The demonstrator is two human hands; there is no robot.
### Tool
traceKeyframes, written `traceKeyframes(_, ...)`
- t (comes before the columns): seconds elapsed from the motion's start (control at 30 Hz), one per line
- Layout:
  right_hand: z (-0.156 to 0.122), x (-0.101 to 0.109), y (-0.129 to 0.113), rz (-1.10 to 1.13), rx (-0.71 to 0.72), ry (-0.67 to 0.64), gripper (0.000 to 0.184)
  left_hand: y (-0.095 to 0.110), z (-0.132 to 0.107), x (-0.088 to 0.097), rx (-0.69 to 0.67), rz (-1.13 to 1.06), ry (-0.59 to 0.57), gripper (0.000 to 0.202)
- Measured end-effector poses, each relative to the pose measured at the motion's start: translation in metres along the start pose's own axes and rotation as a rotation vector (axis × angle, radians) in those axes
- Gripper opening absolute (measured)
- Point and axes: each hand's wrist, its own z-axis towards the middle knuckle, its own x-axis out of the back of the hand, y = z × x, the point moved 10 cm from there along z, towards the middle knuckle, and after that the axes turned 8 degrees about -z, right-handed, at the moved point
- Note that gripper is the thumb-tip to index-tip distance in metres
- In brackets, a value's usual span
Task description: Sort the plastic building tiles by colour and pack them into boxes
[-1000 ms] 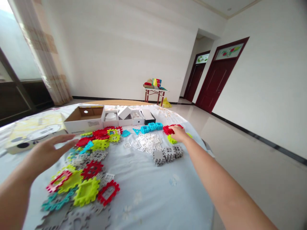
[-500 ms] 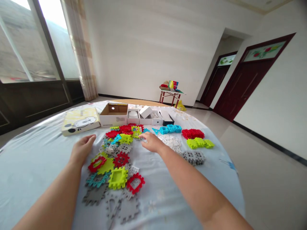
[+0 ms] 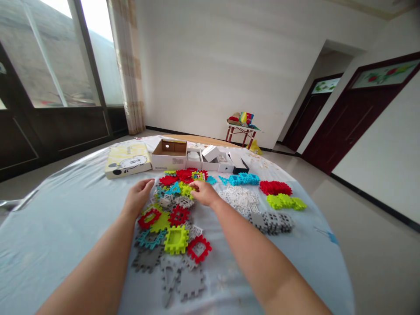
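My right hand [image 3: 204, 193] reaches over the loose pile, its fingertips closed at the edge of a yellow-green toothed tile [image 3: 187, 190]. My left hand [image 3: 138, 195] rests on the cloth left of the pile, fingers curled together, and nothing shows in them. Around them lie mixed interlocking plastic tiles: a red tile [image 3: 179, 215], a red frame [image 3: 199, 248], a yellow-green square [image 3: 176, 239], a teal frame [image 3: 151, 238] and grey tiles [image 3: 190, 284]. White pieces [image 3: 166, 200] sit just below the yellow-green tile.
Right of my hand are sorted groups: blue tiles [image 3: 244, 179], white pieces [image 3: 241, 199], red tiles [image 3: 275, 187], yellow-green tiles [image 3: 286, 201], grey tiles [image 3: 272, 222]. Behind stand an open box [image 3: 169, 161], small white boxes [image 3: 210, 164] and a yellow lid [image 3: 127, 161] on the round table [image 3: 65, 236].
The view has turned, so everything sits further right. Relative to the pile, my right hand has moved left onto the yellow-green tile. My left hand stays beside the pile.
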Motion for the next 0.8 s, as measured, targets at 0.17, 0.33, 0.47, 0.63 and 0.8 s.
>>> traceKeyframes(0.17, -0.019, 0.020, 0.036, -0.015, -0.099, -0.064, 0.031, 0.004, -0.003, 0.001, -0.011, 0.089, 0.019, 0.051)
traceKeyframes(0.33, -0.034, 0.031, 0.060, -0.106, -0.139, -0.112, 0.029, 0.003, -0.002, 0.004, -0.004, 0.128, 0.037, 0.050)
traceKeyframes(0.47, -0.042, 0.038, 0.057, -0.187, -0.072, -0.059, 0.037, 0.001, -0.003, 0.002, 0.016, 0.142, 0.022, 0.051)
traceKeyframes(0.63, -0.050, 0.021, 0.047, -0.260, -0.037, -0.173, 0.055, 0.012, -0.009, -0.003, 0.010, 0.178, -0.024, 0.051)
traceKeyframes(0.8, -0.052, 0.021, 0.044, -0.318, -0.061, -0.211, 0.057, 0.014, -0.009, -0.003, 0.010, 0.292, -0.065, 0.053)
